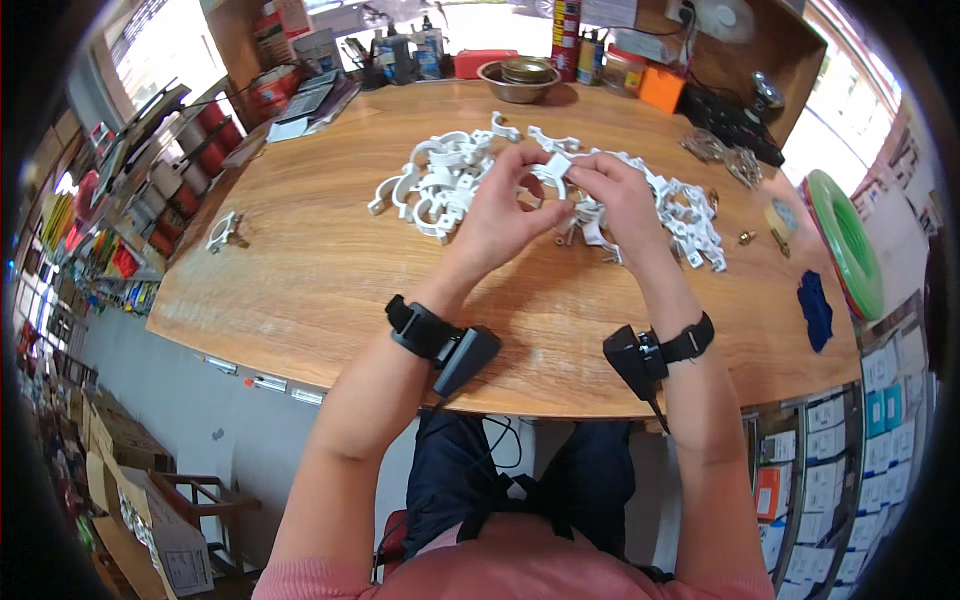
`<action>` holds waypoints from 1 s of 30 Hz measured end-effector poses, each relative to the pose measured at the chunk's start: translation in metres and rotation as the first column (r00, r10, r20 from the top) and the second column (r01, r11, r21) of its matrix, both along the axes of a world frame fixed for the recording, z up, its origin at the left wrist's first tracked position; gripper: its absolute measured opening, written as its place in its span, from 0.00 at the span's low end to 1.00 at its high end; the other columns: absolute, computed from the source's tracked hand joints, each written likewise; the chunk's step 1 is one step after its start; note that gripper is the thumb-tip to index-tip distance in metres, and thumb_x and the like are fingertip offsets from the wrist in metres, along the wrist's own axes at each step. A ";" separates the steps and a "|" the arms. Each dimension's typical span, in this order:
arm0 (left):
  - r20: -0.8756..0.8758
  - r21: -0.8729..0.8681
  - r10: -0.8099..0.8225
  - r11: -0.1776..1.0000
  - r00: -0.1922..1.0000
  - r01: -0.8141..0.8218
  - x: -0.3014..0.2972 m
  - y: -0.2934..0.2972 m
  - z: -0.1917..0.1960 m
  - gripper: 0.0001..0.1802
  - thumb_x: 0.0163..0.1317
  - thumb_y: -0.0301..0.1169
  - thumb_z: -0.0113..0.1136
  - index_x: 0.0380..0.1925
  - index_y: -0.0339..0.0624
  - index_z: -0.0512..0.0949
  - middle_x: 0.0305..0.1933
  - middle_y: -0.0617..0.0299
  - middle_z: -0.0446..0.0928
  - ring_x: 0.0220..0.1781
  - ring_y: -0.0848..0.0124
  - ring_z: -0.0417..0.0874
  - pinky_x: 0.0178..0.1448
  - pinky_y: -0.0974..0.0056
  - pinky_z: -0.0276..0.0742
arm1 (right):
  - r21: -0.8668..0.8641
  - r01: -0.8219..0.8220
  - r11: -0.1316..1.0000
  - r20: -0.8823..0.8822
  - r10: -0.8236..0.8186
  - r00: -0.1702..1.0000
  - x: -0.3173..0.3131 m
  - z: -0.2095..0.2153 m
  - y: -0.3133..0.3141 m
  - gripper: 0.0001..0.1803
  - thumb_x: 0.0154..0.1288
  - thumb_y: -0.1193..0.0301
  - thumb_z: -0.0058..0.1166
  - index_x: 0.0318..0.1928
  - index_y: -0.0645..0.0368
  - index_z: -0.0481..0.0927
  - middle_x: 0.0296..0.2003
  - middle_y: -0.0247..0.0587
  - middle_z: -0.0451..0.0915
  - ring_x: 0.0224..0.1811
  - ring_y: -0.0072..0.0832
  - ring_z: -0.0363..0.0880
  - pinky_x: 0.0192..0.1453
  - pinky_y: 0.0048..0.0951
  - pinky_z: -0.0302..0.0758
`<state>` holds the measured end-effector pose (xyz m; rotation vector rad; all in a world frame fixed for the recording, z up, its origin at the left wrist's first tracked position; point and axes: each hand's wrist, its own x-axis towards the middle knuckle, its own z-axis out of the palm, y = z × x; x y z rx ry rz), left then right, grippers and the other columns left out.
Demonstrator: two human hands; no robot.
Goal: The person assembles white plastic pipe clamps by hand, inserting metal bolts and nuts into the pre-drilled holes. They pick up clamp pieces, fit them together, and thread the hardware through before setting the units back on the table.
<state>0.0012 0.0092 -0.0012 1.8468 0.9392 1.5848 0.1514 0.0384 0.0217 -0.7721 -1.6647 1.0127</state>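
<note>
A white plastic pipe clip (557,170) is between my two hands, above the middle of the wooden table. My left hand (500,215) curls its thumb and fingers around the curved side of it. My right hand (622,198) pinches at the clip's right edge; whether a small screw is between those fingertips is too small to tell. A heap of white pipe clips (440,180) lies just left of my hands. More white clips (690,218) spread out to the right, partly hidden behind my right hand.
A lone white clip (221,232) lies far left on the table (300,290). Brass fittings (746,238), a tape roll (779,217) and small clear bags (725,155) are on the right, near a dark blue cloth (815,310). Metal bowls (519,88) and bottles line the back.
</note>
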 end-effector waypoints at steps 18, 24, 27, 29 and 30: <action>0.183 -0.185 -0.033 0.980 0.983 0.067 0.009 -0.008 0.006 0.26 0.44 0.24 0.65 0.43 0.35 0.65 0.38 0.64 0.68 0.33 0.78 0.67 0.38 0.73 0.70 | 0.202 0.180 0.963 0.107 -0.205 0.973 -0.001 0.003 -0.010 0.12 0.52 0.69 0.51 0.31 0.67 0.75 0.27 0.41 0.78 0.31 0.26 0.75 0.39 0.26 0.70; 0.131 -0.148 -0.022 0.988 0.991 0.042 0.008 -0.008 0.006 0.27 0.44 0.25 0.66 0.43 0.35 0.64 0.39 0.64 0.67 0.34 0.78 0.67 0.39 0.73 0.69 | 0.098 0.134 0.986 0.056 -0.140 0.989 -0.003 0.005 -0.012 0.13 0.53 0.68 0.49 0.32 0.67 0.75 0.28 0.41 0.77 0.30 0.26 0.75 0.37 0.25 0.69; 0.155 -0.144 -0.050 0.987 0.987 0.073 0.008 -0.006 0.004 0.27 0.44 0.25 0.66 0.44 0.36 0.63 0.40 0.64 0.67 0.34 0.78 0.67 0.39 0.74 0.69 | 0.044 0.081 0.996 0.024 -0.082 0.996 -0.003 0.001 -0.009 0.13 0.54 0.68 0.48 0.32 0.67 0.75 0.27 0.40 0.77 0.30 0.25 0.74 0.36 0.25 0.69; 0.125 -0.150 -0.044 0.987 0.991 0.063 0.008 -0.005 0.003 0.27 0.44 0.25 0.66 0.44 0.36 0.63 0.39 0.64 0.67 0.34 0.79 0.66 0.39 0.72 0.70 | 0.064 0.077 0.995 -0.020 -0.076 0.997 -0.004 0.000 -0.008 0.13 0.54 0.67 0.48 0.31 0.68 0.76 0.26 0.40 0.77 0.30 0.25 0.73 0.36 0.25 0.69; 0.126 -0.151 -0.043 0.987 0.991 0.062 0.008 -0.006 0.003 0.27 0.44 0.25 0.66 0.44 0.36 0.63 0.39 0.64 0.67 0.34 0.79 0.66 0.39 0.72 0.70 | 0.063 0.076 0.995 -0.019 -0.075 0.997 -0.004 0.001 -0.009 0.13 0.54 0.67 0.48 0.31 0.68 0.76 0.26 0.40 0.77 0.30 0.25 0.73 0.36 0.25 0.69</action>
